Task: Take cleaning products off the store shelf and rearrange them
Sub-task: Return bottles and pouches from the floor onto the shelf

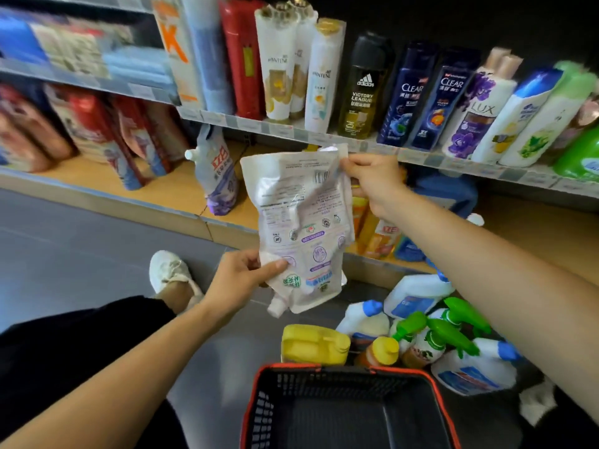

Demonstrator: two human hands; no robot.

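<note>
In the head view, a person holds a white refill pouch (pixel 301 228) up in the air in front of the low shelf (pixel 168 192), between the shelf and the basket (pixel 343 368). The left hand (pixel 243 277) pinches the pouch near its spout with thumb and curled fingers. The right hand (pixel 372 183) pinches the far edge up top (so the pouch hangs upside down, spout toward the floor). I think this is the step where one thing is off the shelf and needs a new spot. Next, the pouch likely has to be turned the right way up and stood somewhere, maybe beside the purple pouch (pixel 217 176) on the low shelf. It is soft and floppy, so it may tip over. Orange pouches (pixel 379 234) sit right behind it. On the floor, a yellow jug (pixel 311 343), green spray bottles (pixel 453 332) and white bottles with blue caps (pixel 418 291) crowd the space by the basket. Shampoo bottles (pixel 421 98) fill the shelf above.
</note>
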